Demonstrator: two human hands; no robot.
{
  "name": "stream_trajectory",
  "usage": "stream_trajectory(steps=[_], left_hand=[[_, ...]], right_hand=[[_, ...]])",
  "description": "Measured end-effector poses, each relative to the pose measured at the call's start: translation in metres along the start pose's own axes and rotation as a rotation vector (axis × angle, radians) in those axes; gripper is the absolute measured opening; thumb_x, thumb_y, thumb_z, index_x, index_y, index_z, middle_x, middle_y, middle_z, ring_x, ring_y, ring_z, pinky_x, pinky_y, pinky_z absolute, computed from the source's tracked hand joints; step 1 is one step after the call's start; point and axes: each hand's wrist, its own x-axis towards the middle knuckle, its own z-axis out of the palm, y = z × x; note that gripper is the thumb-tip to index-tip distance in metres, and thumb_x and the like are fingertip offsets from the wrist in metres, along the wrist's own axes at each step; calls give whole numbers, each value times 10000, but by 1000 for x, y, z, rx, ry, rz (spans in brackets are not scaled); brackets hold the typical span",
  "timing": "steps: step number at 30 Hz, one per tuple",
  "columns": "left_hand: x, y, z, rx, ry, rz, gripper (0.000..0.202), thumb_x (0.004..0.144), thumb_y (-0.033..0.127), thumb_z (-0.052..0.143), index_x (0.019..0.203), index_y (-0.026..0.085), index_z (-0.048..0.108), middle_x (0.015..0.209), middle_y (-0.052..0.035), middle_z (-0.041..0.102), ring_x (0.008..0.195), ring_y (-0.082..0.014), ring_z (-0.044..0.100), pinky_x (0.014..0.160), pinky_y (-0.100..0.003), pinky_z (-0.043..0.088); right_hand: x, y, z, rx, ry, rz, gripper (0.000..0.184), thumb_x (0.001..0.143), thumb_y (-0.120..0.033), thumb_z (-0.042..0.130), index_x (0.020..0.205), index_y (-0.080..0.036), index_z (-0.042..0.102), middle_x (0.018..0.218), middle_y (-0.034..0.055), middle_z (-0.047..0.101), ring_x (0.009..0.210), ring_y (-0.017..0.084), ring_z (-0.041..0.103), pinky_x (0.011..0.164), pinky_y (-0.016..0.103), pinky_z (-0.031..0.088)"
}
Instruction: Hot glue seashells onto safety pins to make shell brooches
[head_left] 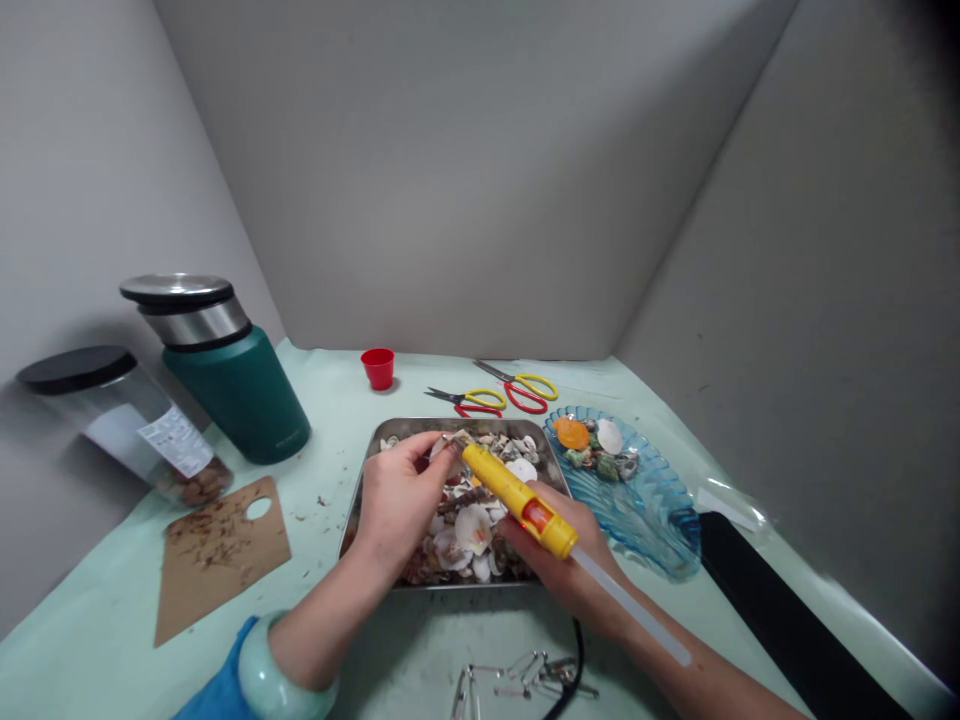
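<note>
Green bottle [234, 400] beside black-lidded jar [124, 415]; red cup [378, 370] apart.

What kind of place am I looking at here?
Likely a craft workstation: there's a yellow hot-glue gun in the right hand, a metal tray full of seashells, and two pairs of scissors.

From close above the table [322, 390], the head view faces forward and down, beyond its far edge to the wall [450, 200].

A pale green tabletop [330, 395] holds a metal tray [480, 586], blue dish [652, 520], two pairs of scissors [456, 399], red cup [378, 370], teal bottle [240, 395], lidded jar [176, 440], brown board [187, 595] (strewn with dark bits [214, 542]) and, in the foreground, slim metal pieces [551, 670].
</note>
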Motion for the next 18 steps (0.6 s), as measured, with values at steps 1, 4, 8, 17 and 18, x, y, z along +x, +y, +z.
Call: stream_trajectory(steps=[1,4,8,17,18], left_hand=[[0,0,0,3,0,-2,274,783,398,574,928,208,708,742,-7,721,638,-160,653,533,-229,492],[-1,2,0,16,0,-11,263,781,392,576,910,207,711,702,-5,714,612,-159,648,519,-230,484],[-1,2,0,3,-4,-9,257,779,376,578,915,203,710,719,-9,714,622,-163,654,524,-233,487],[0,-1,0,-36,-34,-31,287,778,405,578,935,197,699,732,-13,705,627,-167,652,503,-227,485],[0,1,0,-55,-46,-48,291,774,405,582,936,192,696,745,-16,704,624,-169,651,496,-229,486]], right_hand=[[0,0,0,-2,5,-3,204,830,-345,555,702,-206,477,678,-9,541,569,123,506,517,227,377],[0,2,1,-5,17,-14,191,835,-341,552,717,-206,486,678,-10,544,562,121,502,514,226,376],[0,1,0,-21,10,-26,195,835,-337,554,708,-205,486,668,-14,537,559,120,499,525,230,380],[0,-2,0,5,16,7,184,830,-313,553,704,-199,482,656,-22,514,549,110,471,523,223,372],[0,-1,0,7,11,4,184,830,-317,553,707,-198,485,656,-23,511,552,110,471,528,223,374]])
